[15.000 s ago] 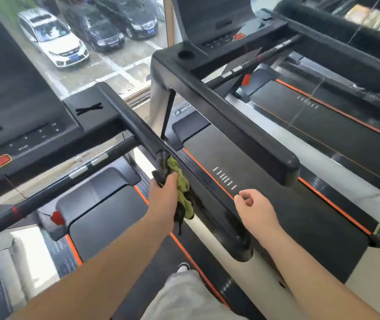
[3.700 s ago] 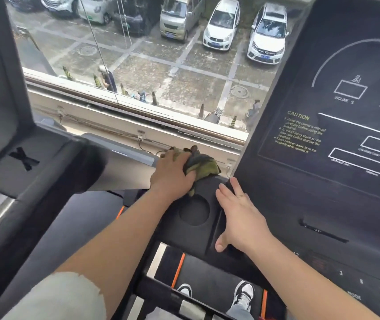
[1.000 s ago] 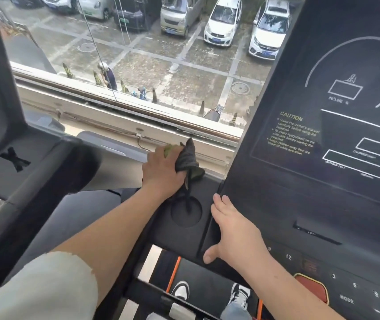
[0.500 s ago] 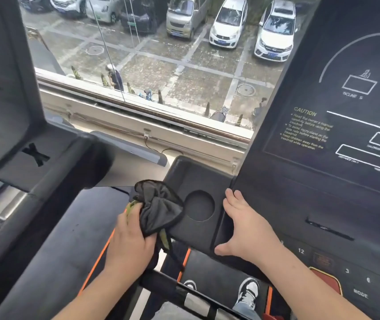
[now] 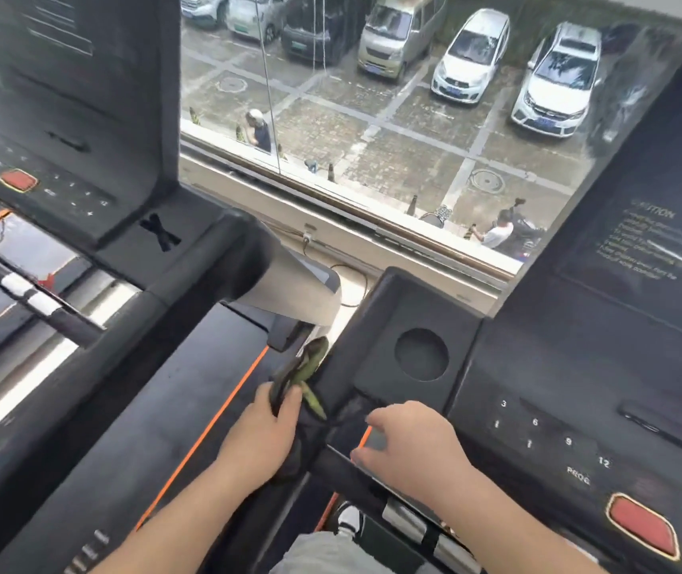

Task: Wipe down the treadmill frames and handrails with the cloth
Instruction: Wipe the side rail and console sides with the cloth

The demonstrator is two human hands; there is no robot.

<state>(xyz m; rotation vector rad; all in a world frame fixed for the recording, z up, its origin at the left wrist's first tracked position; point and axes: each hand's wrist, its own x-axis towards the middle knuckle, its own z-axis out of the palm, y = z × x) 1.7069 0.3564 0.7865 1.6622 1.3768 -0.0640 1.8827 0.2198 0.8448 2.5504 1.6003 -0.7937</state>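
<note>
Beneath us runs the dark treadmill deck. At 5 o'clock our right hand hangs with loosely curled fingers, holding nothing. At 7 o'clock our left hand clenches the green-and-dark cloth against the cup-holder tray's left side. Parked cars lie beyond, at 12 o'clock.

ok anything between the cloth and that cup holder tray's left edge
Nothing visible: the left hand holds the cloth right beside the left edge of the cup holder tray; the right hand sits further right, clear.
</note>
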